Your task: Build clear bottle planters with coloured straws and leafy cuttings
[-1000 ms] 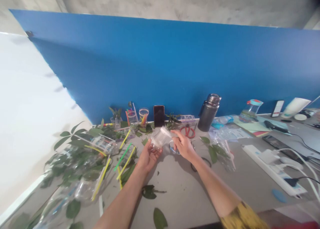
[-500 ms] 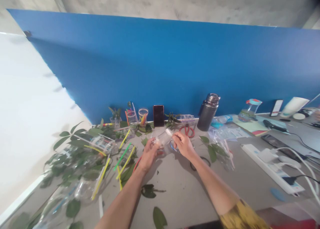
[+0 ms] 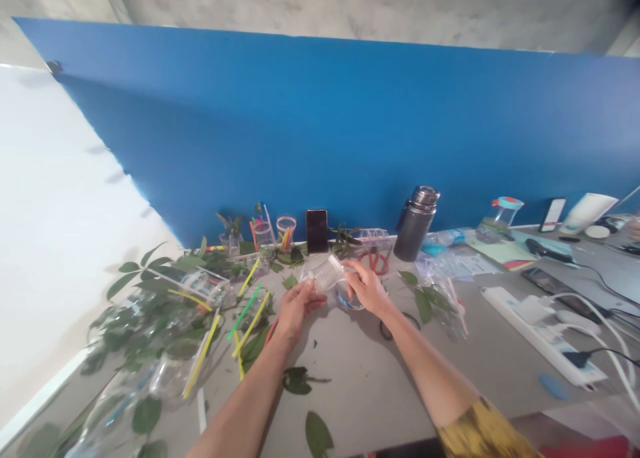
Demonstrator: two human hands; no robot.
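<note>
Between my two hands is a clear plastic container [image 3: 324, 277], tilted, with a white band at its upper right end. My left hand [image 3: 296, 306] grips its lower left side between thumb and fingers. The fingers of my right hand [image 3: 364, 286] are bent and pinch at the white end. Just below the container and beside my right hand lies a round ring with a bluish edge [image 3: 349, 297], partly covered. Behind my right hand are red-handled scissors [image 3: 375, 261]. A torn leaf [image 3: 298, 381] and a whole leaf [image 3: 319, 434] lie on the grey table nearer me.
Leafy cuttings, clear plastic pieces and yellow straws [image 3: 203, 357] crowd the left. At the back stand a phone [image 3: 317, 231], a cup of straws [image 3: 287, 231] and a dark thermos [image 3: 416, 225]. A power strip [image 3: 545, 338] with cables lies right. A blue partition [image 3: 340, 131] rises behind.
My right fingers have straightened somewhat along the white end. My left hand has shifted slightly down the container, and more of the ring beneath shows.
</note>
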